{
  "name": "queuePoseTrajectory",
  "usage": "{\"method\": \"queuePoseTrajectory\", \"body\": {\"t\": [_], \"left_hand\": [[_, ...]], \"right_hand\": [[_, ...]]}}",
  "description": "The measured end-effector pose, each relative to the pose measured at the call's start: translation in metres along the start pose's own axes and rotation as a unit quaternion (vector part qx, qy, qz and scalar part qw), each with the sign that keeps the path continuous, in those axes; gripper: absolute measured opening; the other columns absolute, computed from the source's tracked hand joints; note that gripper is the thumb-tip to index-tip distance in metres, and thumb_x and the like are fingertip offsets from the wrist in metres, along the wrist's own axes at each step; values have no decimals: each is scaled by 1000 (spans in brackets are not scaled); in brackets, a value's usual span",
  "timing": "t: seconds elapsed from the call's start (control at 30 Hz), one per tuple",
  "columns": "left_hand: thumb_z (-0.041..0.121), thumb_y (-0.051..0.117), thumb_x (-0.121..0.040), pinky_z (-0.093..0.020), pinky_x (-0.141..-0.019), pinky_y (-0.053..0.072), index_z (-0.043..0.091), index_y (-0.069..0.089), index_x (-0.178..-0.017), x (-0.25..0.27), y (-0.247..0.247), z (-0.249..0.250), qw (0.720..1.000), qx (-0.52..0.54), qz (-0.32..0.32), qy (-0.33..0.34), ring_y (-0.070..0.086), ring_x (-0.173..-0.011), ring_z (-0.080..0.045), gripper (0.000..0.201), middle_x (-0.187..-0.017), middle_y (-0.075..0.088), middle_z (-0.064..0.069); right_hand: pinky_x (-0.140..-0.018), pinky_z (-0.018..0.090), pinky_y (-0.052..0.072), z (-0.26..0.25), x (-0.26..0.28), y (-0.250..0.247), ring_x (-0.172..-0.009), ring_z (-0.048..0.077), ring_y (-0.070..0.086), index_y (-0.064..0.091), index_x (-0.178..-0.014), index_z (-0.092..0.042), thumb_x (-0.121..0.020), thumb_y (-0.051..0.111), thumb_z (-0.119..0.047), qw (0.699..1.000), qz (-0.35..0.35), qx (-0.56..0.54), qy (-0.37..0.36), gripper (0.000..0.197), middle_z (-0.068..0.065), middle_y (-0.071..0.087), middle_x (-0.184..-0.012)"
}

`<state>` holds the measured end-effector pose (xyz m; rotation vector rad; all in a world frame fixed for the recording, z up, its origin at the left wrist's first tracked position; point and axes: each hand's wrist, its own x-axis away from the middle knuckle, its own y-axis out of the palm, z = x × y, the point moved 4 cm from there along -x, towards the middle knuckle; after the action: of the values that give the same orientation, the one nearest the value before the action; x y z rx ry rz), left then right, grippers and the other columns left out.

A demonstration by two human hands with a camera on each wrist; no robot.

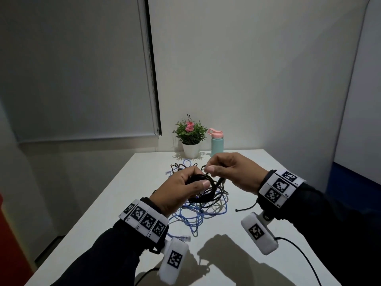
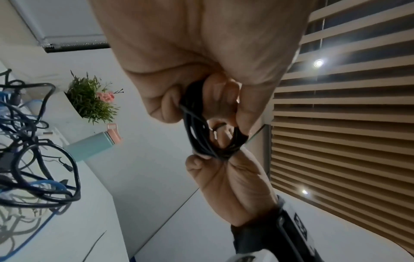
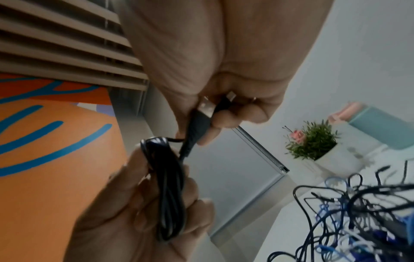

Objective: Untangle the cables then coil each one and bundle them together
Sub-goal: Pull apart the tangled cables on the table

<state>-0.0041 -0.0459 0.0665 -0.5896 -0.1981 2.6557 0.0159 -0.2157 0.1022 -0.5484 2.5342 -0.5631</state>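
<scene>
My left hand holds a small coil of black cable above the table, fingers curled round its loops. My right hand pinches the same cable's end, a black USB plug with a metal tip, right beside the coil. Below both hands a tangle of black and blue cables lies on the white table. A blue cable's clear connector sits near my left wrist.
A potted plant in a white pot and a teal bottle with a pink lid stand at the table's far edge. A loose black cable end lies right of the tangle. Wrist camera leads trail over the near table edge.
</scene>
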Motion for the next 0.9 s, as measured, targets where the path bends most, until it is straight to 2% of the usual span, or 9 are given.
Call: {"method": "queuePoseTrajectory", "body": {"t": [0.07,0.2,0.33,0.43,0.5,0.57,0.67,0.77,0.9], "left_hand": [[23,68,-85,-17,-57,47,16,55,-87,0,2,2,999,3,36,29,54,-59,-2,15,-66,58,14],[16,69,-92,-26,-65,56,17,58,-110,-2,3,1,995,-13,87,45,67,-76,-7,21,-87,67,2],[16,63,-98,-34,-74,58,11,62,-104,-7,3,0,988,-68,126,56,65,-80,-12,8,-85,68,3],[23,61,-99,-25,-61,54,14,62,-103,-10,-1,-7,983,-54,172,28,63,-69,-2,9,-83,66,4],[31,59,-100,-20,-58,48,15,62,-100,-11,-7,-14,975,-71,212,1,58,-61,-1,16,-75,63,9],[39,56,-100,-28,-63,45,15,62,-95,-12,-10,-20,973,-75,216,-23,53,-60,-9,26,-65,59,10],[44,54,-99,-42,-73,46,20,65,-80,-14,-4,-24,977,-11,206,-48,52,-65,-15,33,-63,59,8],[33,51,-104,-39,-73,45,17,66,-82,-14,5,-23,974,67,211,-54,53,-61,-13,31,-64,59,3],[25,54,-102,-35,-80,48,7,66,-98,-9,11,-20,966,191,172,-29,58,-66,-10,22,-72,62,-1]], "right_hand": [[-60,20,38,5,-2,5,-64,9,49,68,-84,-14,-95,62,-15,998,-30,-51,36,12,-3,61,-71],[-58,27,35,11,-5,2,-61,16,45,71,-87,0,-92,66,-16,995,-30,-42,81,18,14,58,-72],[-67,25,45,7,-8,-1,-66,11,58,75,-90,-6,-93,65,-19,995,-32,-1,90,17,6,70,-76],[-85,25,49,-7,-7,-14,-86,6,64,72,-108,-15,-96,61,-22,986,90,138,19,17,-3,72,-99],[-78,23,49,-24,2,-17,-82,2,60,71,-99,-23,-93,65,-21,963,189,185,-59,9,-13,67,-91],[-69,20,46,-35,9,-5,-75,2,58,73,-91,-24,-89,69,-24,959,138,220,-117,4,-13,63,-80],[-63,17,39,-33,15,19,-67,1,50,77,-100,-26,-89,69,-31,937,50,321,-128,14,-10,53,-77],[-67,26,41,-25,14,22,-74,10,51,74,-111,-26,-91,67,-33,916,66,385,-92,23,-8,49,-86],[-63,17,31,-24,12,16,-74,10,47,77,-102,-20,-88,71,-27,932,88,342,-81,17,-5,47,-84]]}}
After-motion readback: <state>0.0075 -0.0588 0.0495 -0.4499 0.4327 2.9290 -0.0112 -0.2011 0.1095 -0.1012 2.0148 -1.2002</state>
